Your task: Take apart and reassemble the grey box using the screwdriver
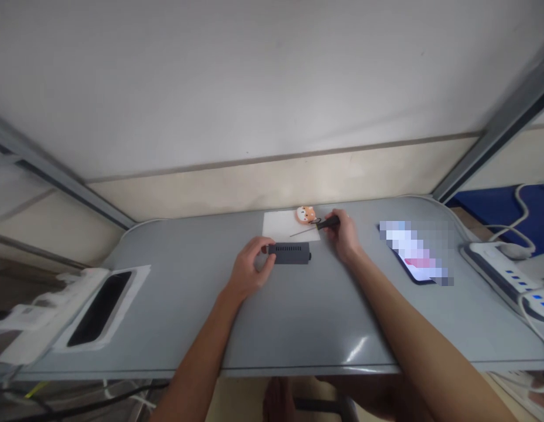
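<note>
My left hand (252, 266) pinches the left end of a dark grey oblong device (291, 254). Slots run along its upper side, and a small black knob sticks out at its right end. In my right hand (343, 235) is a screwdriver (328, 223), gripped by its black handle. Its thin shaft points left, over a white sheet of paper (278, 224) and behind the device, apart from it. A round orange-and-white trinket with an animal face (305, 214) rests on the paper's right part, a dark loop at its lower right.
A phone with a lit screen (412, 252) lies to the right, by a white power strip (504, 275) with cables. On the left, a dark phone (100, 308) sits on white paper beside another power strip (47, 322). A wall (254, 181) backs the grey table (179, 293).
</note>
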Demonstrator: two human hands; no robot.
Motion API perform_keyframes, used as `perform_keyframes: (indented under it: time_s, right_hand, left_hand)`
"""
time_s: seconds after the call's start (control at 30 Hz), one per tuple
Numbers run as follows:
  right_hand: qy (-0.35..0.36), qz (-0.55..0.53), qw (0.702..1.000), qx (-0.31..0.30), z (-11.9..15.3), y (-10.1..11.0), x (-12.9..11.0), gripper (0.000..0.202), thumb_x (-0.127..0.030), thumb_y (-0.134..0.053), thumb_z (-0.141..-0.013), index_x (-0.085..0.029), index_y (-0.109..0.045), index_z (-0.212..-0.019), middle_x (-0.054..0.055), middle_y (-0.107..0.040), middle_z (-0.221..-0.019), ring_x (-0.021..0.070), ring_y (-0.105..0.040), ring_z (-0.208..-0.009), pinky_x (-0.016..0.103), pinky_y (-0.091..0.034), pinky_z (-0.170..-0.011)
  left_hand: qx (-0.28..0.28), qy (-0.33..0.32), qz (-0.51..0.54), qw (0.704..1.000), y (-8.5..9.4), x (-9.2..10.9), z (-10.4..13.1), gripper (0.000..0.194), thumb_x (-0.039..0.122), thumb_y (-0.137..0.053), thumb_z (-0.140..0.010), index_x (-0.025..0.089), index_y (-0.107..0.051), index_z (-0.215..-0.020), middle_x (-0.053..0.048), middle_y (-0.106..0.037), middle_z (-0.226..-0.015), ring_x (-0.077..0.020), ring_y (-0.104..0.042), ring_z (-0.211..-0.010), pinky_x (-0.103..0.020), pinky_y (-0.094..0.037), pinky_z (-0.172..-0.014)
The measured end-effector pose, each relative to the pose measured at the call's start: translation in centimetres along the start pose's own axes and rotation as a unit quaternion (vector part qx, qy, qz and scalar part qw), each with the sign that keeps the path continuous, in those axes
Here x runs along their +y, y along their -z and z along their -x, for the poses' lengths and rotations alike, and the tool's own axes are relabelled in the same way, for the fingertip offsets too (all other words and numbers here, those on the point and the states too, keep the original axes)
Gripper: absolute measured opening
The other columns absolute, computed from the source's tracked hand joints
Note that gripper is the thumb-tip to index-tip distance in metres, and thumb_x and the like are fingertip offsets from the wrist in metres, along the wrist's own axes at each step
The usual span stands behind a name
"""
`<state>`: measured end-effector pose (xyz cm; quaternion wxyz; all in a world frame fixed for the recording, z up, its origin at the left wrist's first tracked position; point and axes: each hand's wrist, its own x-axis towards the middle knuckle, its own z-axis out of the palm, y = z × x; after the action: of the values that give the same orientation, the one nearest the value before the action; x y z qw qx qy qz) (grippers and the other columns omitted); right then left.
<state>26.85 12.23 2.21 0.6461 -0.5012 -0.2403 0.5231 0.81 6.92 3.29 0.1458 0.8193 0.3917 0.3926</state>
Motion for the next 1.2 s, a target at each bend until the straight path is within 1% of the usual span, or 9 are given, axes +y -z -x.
perform_keyframes:
  time_s: [0.17, 0.33, 0.43, 0.57, 0.73, 0.83, 0.9, 1.0, 1.2]
  right_hand:
    - [-0.001, -0.008, 1.000, 0.002, -0.1, 0.1, 0.0, 0.022, -0.040, -0.060, -0.078, -0.019, -0.062, -0.070, -0.002, -0.057, -0.056, 0.0084, -0.046, -0.044, 0.025, -0.028, -0.042]
    - [0.008, -0.010, 1.000, 0.013, -0.5, 0.4, -0.2, 0.023, -0.042, -0.061, -0.079, -0.020, -0.060, -0.071, -0.003, -0.055, -0.055, 0.0087, -0.045, -0.044, 0.025, -0.028, -0.042]
    - [0.019, -0.020, 0.999, 0.017, -0.8, 0.7, -0.6, 0.024, -0.042, -0.061, -0.080, -0.020, -0.059, -0.071, -0.003, -0.053, -0.053, 0.0087, -0.042, -0.043, 0.025, -0.027, -0.041]
    - [0.036, -0.035, 0.998, 0.031, -1.2, 1.3, -1.3, 0.023, -0.041, -0.060, -0.080, -0.020, -0.060, -0.071, -0.003, -0.052, -0.052, 0.0086, -0.041, -0.042, 0.024, -0.027, -0.041]
    - [0.062, -0.019, 0.997, 0.046, -1.3, 1.7, -1.6, 0.026, -0.044, -0.060, -0.079, -0.019, -0.062, -0.071, -0.001, -0.057, -0.053, 0.0104, -0.047, -0.043, 0.025, -0.032, -0.041]
    - [0.075, 0.004, 0.996, 0.052, -1.0, 1.6, -1.7, 0.026, -0.043, -0.060, -0.079, -0.019, -0.063, -0.071, -0.001, -0.057, -0.054, 0.0111, -0.052, -0.045, 0.024, -0.035, -0.043]
    - [0.078, 0.023, 0.995, 0.057, -0.8, 1.5, -1.8, 0.026, -0.042, -0.059, -0.080, -0.019, -0.064, -0.071, 0.000, -0.058, -0.055, 0.0113, -0.055, -0.045, 0.024, -0.037, -0.044]
    - [0.082, 0.043, 0.993, 0.066, -0.4, 1.5, -2.0, 0.026, -0.043, -0.059, -0.080, -0.019, -0.064, -0.070, 0.000, -0.061, -0.058, 0.0116, -0.058, -0.048, 0.024, -0.042, -0.047]
    - [0.094, 0.056, 0.992, 0.068, -0.3, 1.7, -2.1, 0.029, -0.044, -0.059, -0.083, -0.019, -0.064, -0.069, 0.001, -0.061, -0.058, 0.0128, -0.059, -0.049, 0.025, -0.042, -0.047]
  left_hand:
    - [-0.021, 0.024, 0.000, 1.000, -0.1, 0.1, 0.1, 0.028, 0.024, -0.064, -0.092, 0.022, -0.059, -0.119, -0.005, -0.067, -0.103, -0.0174, -0.060, -0.088, -0.032, -0.051, -0.085]
    - [0.021, 0.076, 0.019, 0.997, -0.5, -0.2, 0.0, 0.019, 0.028, -0.070, -0.089, 0.022, -0.067, -0.107, -0.002, -0.068, -0.091, -0.0168, -0.062, -0.081, -0.031, -0.051, -0.081]
    - [0.027, 0.110, 0.041, 0.993, -0.6, -0.5, -0.1, 0.020, 0.032, -0.073, -0.088, 0.022, -0.070, -0.105, -0.002, -0.069, -0.089, -0.0168, -0.061, -0.080, -0.031, -0.051, -0.080]
    - [0.028, 0.146, 0.079, 0.986, -0.7, -1.0, -0.2, 0.022, 0.036, -0.071, -0.090, 0.023, -0.072, -0.108, -0.003, -0.072, -0.095, -0.0167, -0.061, -0.081, -0.032, -0.051, -0.081]
    - [0.021, 0.168, 0.103, 0.980, -0.8, -1.4, -0.3, 0.024, 0.039, -0.070, -0.092, 0.024, -0.074, -0.110, -0.004, -0.074, -0.100, -0.0171, -0.064, -0.083, -0.031, -0.052, -0.080]
    - [0.025, 0.169, 0.101, 0.980, -0.8, -1.4, -0.4, 0.026, 0.040, -0.069, -0.093, 0.023, -0.074, -0.112, -0.004, -0.074, -0.099, -0.0167, -0.065, -0.082, -0.031, -0.053, -0.078]
    - [0.025, 0.153, 0.095, 0.983, -0.8, -1.5, -0.5, 0.025, 0.040, -0.064, -0.096, 0.023, -0.074, -0.112, -0.005, -0.074, -0.104, -0.0174, -0.067, -0.088, -0.031, -0.054, -0.080]
    - [0.012, 0.120, 0.081, 0.989, -1.1, -1.6, -0.6, 0.024, 0.038, -0.057, -0.101, 0.022, -0.075, -0.104, -0.007, -0.075, -0.108, -0.0190, -0.068, -0.098, -0.032, -0.054, -0.083]
    - [-0.011, 0.099, 0.058, 0.993, -1.6, -1.4, -0.6, 0.020, 0.032, -0.057, -0.101, 0.021, -0.073, -0.100, -0.006, -0.073, -0.102, -0.0178, -0.066, -0.091, -0.032, -0.054, -0.080]
